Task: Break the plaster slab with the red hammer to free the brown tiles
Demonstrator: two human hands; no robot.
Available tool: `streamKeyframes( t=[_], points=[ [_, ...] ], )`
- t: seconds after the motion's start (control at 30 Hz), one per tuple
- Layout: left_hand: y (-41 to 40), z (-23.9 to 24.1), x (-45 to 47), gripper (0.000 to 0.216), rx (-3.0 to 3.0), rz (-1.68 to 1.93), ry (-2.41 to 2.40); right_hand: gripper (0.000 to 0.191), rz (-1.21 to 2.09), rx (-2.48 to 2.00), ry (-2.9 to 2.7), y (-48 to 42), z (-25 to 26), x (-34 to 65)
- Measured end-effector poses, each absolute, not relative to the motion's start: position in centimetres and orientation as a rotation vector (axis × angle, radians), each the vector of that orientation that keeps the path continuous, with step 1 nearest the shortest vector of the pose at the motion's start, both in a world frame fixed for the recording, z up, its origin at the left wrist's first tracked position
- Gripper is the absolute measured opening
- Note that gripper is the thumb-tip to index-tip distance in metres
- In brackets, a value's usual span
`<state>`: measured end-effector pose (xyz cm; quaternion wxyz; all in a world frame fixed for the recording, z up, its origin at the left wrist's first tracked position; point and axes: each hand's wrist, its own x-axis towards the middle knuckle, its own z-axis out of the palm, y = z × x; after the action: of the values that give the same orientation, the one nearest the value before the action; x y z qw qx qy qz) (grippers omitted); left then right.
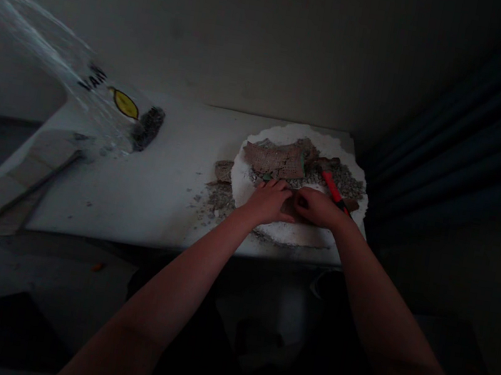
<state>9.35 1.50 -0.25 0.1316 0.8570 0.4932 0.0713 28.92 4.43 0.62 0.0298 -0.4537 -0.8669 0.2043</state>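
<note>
On a white scallop-edged board, my left hand rests on a flat brown piece, fingers and thumb partly spread across it and pressing on it. Close beside it, my right hand is closed with its fingers curled in against the same piece; what its fingertips pinch is hidden. Behind my hands lies a larger brown, mesh-textured slab. A tool with a red and black handle lies slanting just beyond my right hand, its kind unclear. Grey crumbly grit surrounds these pieces.
The board stands at the right end of a white table. Loose crumbs lie left of it. A clear plastic bag with dark grit is at the back left, near long flat strips. A dark curtain hangs right.
</note>
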Motion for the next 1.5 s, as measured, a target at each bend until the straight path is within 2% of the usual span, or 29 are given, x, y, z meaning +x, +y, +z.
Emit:
streamKeyframes(
  t=[0.53,1.3,1.5],
  points=[
    [1.30,0.15,9.44,0.056,2.477,0.180,1.442,0.012,0.635,-1.414,-2.677,4.70,0.41,28.83],
    [1.39,-0.30,9.41,0.058,2.495,0.195,1.440,0.026,0.489,-1.496,-2.749,4.53,0.11,28.34],
    [1.38,-0.23,9.34,0.059,2.483,0.195,1.431,0.022,0.583,-1.419,-2.643,4.48,0.23,28.77]
  ],
)
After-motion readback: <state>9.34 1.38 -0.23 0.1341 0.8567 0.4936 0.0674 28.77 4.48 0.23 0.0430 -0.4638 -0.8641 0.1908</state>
